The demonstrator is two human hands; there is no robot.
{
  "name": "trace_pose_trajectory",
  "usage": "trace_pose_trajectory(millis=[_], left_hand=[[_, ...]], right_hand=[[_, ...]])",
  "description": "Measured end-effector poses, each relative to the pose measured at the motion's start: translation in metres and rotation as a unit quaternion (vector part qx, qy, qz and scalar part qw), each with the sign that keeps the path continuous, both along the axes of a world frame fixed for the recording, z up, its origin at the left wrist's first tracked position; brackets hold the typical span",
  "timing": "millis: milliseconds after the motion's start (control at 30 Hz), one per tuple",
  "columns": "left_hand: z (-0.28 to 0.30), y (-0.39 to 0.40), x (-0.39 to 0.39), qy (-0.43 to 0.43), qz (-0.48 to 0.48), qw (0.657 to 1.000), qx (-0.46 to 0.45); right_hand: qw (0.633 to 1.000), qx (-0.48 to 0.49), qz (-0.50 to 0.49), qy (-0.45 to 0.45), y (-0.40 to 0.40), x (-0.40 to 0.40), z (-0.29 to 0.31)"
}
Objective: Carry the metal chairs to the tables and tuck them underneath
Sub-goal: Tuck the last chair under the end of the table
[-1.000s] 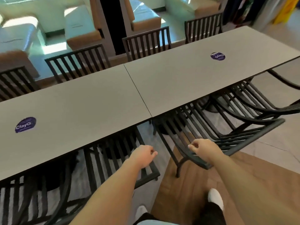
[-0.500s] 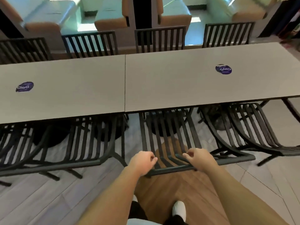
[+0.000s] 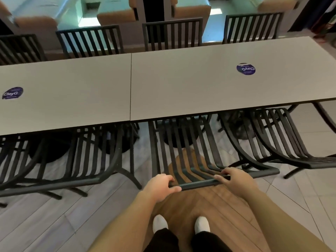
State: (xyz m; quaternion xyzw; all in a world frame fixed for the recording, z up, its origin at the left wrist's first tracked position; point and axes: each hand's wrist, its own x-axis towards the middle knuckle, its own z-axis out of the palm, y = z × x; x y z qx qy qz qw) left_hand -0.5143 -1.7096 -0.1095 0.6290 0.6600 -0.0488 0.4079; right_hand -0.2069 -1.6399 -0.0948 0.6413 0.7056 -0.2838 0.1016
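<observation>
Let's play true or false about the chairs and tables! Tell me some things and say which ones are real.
1. Both hands hold the top rail of the same metal chair. True: left hand and right hand grip it.
2. Each table has a round purple sticker. True: one on the left table, one on the right table.
3. The held chair sits at the left table. False: at the right table.
4. Plates cover the tables. False: only stickers show.

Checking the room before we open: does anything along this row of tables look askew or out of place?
Nothing stands out. The two tables butt flush, the near-side chairs sit with seats under the tabletops, and both hands, left and right, grip the top rail of the middle chair.
</observation>
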Motion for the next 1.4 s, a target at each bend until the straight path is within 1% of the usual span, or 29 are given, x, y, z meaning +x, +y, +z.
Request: trace_pose_trajectory(millis=[67,133,267,400,500,667,833,933,1200,1300,1400], left_hand=[[-0.004,-0.003,0.007,-0.007,-0.013,1.000,-0.017],[-0.009,-0.006,0.014,0.012,-0.019,1.000,-0.021],[-0.020,-0.007,0.032,0.105,-0.005,0.994,0.002],[-0.024,-0.007,0.041,0.167,0.001,0.986,0.007],[-0.025,-0.009,0.044,0.185,-0.004,0.983,0.009],[-0.023,0.000,0.047,0.197,-0.015,0.980,-0.007],[-0.024,0.011,0.055,0.178,-0.007,0.984,0.002],[-0.024,0.016,0.064,0.180,-0.007,0.984,0.017],[-0.029,0.037,0.059,0.185,0.021,0.982,0.043],[-0.030,0.039,0.052,0.192,0.010,0.981,0.038],[-0.029,0.036,0.046,0.185,0.004,0.982,0.035]], right_hand=[[0.999,-0.012,0.029,-0.019,0.004,0.012,-0.006],[0.995,-0.026,0.079,-0.046,0.011,0.021,-0.012],[0.979,-0.018,0.191,-0.076,0.029,0.025,-0.028],[0.968,-0.004,0.235,-0.091,0.036,0.028,-0.033],[0.964,0.009,0.245,-0.098,0.037,0.033,-0.037],[0.968,0.023,0.235,-0.086,0.037,0.038,-0.048],[0.969,0.027,0.232,-0.080,0.042,0.056,-0.053],[0.965,0.027,0.249,-0.080,0.054,0.063,-0.050],[0.961,0.025,0.264,-0.078,0.088,0.053,-0.050],[0.957,0.017,0.274,-0.088,0.090,0.049,-0.052],[0.960,0.022,0.265,-0.086,0.084,0.044,-0.054]])
